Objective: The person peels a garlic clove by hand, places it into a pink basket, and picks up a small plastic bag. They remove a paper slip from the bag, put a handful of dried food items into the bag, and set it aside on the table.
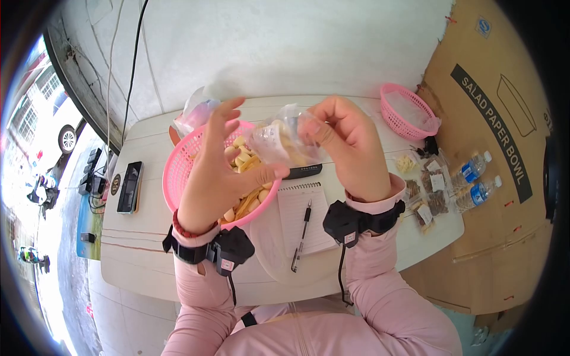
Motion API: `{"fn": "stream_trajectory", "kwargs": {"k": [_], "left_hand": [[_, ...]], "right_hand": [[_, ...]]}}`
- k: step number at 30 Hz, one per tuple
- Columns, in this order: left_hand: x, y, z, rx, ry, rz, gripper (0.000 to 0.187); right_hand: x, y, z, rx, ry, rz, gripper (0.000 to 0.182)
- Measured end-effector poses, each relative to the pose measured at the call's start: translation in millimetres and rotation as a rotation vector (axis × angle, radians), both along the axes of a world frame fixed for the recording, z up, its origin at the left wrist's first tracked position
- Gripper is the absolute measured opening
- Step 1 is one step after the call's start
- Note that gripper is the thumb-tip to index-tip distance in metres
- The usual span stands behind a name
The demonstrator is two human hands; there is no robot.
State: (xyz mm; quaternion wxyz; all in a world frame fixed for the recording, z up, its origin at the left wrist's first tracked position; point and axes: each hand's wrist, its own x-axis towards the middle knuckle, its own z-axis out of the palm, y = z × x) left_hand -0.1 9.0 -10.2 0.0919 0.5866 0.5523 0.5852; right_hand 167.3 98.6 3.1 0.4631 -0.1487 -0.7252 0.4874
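A clear plastic bag (279, 141) with pale pieces inside hangs from my right hand (347, 139), whose thumb and fingers pinch its right end. My left hand (222, 163) is to the left of the bag, fingers spread and thumb stretched out, over the pink basket (177, 155). Whether its fingertips touch the bag is hard to make out. The basket holds pale rounded pieces (262, 194) and yellowish strips, partly hidden by my left hand and forearm.
A spiral notebook (317, 228) with a pen (306, 222) lies in front of me, a black object (304, 172) behind it. At left is a phone (130, 188). Rightward are a second pink basket (395, 121), several small filled bags (436, 184) and two water bottles (480, 193) by a large cardboard sheet (493, 77).
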Motion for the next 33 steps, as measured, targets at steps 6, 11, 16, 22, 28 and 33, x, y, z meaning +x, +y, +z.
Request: {"fn": "stream_trajectory", "kwargs": {"k": [6, 11, 16, 22, 28, 33], "left_hand": [[-3.5, 3.0, 3.1, -0.164, -0.461, -0.561, 0.073], [-4.1, -0.8, 6.0, -0.146, -0.461, -0.455, 0.064], [-8.3, -1.9, 6.2, -0.180, -0.244, -0.261, 0.060], [-4.7, 4.1, -1.6, -0.025, -0.163, -0.165, 0.057], [-8.0, 0.8, -1.5, -0.082, -0.092, -0.104, 0.057], [-13.0, -4.3, 5.6, -0.175, -0.082, -0.117, 0.059]], "right_hand": [[1.6, 2.1, 5.6, -0.161, 0.157, 0.114, 0.011], [2.3, 10.7, 0.3, -0.190, 0.239, 0.155, 0.008], [7.6, 9.6, 4.3, -0.327, 0.173, 0.190, 0.013], [-4.8, 4.0, -1.7, -0.221, 0.130, 0.284, 0.024], [-11.4, 2.6, -4.1, -0.366, 0.176, 0.214, 0.017], [-13.7, 11.2, -13.1, -0.358, 0.207, 0.178, 0.011]]}}
